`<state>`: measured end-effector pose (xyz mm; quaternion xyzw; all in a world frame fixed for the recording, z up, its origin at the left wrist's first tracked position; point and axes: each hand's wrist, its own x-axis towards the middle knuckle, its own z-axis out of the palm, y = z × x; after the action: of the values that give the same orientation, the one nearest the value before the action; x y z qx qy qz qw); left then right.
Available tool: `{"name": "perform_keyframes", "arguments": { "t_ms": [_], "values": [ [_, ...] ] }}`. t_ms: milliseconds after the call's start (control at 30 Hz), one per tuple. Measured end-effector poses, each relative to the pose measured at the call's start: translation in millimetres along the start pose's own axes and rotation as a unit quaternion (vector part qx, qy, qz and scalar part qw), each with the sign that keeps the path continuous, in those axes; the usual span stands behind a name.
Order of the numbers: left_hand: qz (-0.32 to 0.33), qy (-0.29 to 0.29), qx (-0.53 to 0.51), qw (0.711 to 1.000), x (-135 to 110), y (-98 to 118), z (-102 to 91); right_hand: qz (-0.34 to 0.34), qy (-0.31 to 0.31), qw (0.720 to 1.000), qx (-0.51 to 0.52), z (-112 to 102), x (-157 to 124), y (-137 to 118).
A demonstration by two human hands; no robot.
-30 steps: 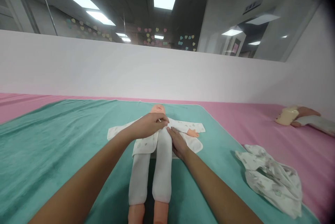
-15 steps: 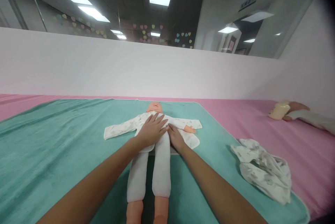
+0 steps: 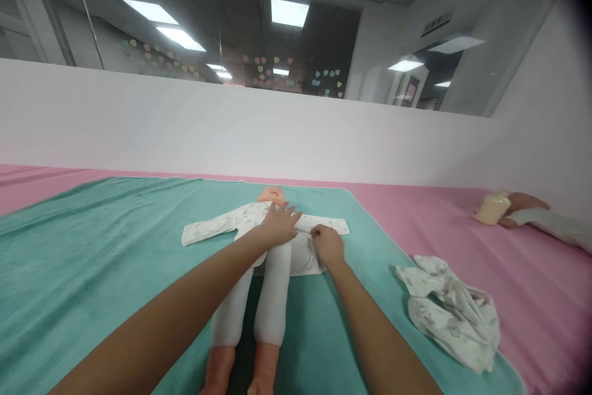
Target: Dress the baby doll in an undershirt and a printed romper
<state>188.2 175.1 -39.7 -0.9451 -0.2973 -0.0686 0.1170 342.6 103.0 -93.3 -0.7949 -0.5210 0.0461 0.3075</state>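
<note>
A baby doll [image 3: 274, 305] with white cloth legs lies on its back, its head [image 3: 271, 194] at the far end. On its upper body is a white printed baby shirt [image 3: 215, 228] with both sleeves spread sideways. My left hand [image 3: 280, 226] rests on the doll's chest, fingers spread, over the shirt. Beside the doll's right-hand edge in the view, my right hand [image 3: 330, 246] is closed, its fingertips pinching the shirt's cloth just below the sleeve. A whitish cloth panel [image 3: 305, 256] shows between the hands. The doll's hand on that side is not visible.
A teal blanket [image 3: 115, 284] lies under the doll on a pink sheet [image 3: 546, 296]. A crumpled printed baby garment [image 3: 453, 315] lies to the right. At the far right, a pale yellow bottle [image 3: 493, 207] touches another doll's arm [image 3: 527, 203]. A white wall [image 3: 139, 124] stands behind.
My right hand has moved slightly right, away from the doll's side, now pinching shirt cloth. The flap there no longer lies spread out, and the doll's hand there is covered. The view has shifted slightly.
</note>
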Motion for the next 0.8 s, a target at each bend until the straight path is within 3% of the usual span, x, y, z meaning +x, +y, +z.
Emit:
{"name": "perform_keyframes", "arguments": {
  "t_ms": [133,333,533,800],
  "values": [
    [0.004,-0.059,0.029,0.998,28,16,4.5,0.057,0.006,0.998,-0.008,-12,6,15],
    [0.044,-0.077,0.02,0.996,58,34,17.0,0.054,0.018,0.998,-0.018,-8,6,16],
    [0.069,-0.108,0.008,0.992,71,17,8.3,0.079,0.047,0.995,-0.037,-10,11,23],
    [0.021,-0.085,0.01,0.996,68,-1,-10.2,0.093,-0.021,0.995,0.029,-1,16,28]
  ]
}}
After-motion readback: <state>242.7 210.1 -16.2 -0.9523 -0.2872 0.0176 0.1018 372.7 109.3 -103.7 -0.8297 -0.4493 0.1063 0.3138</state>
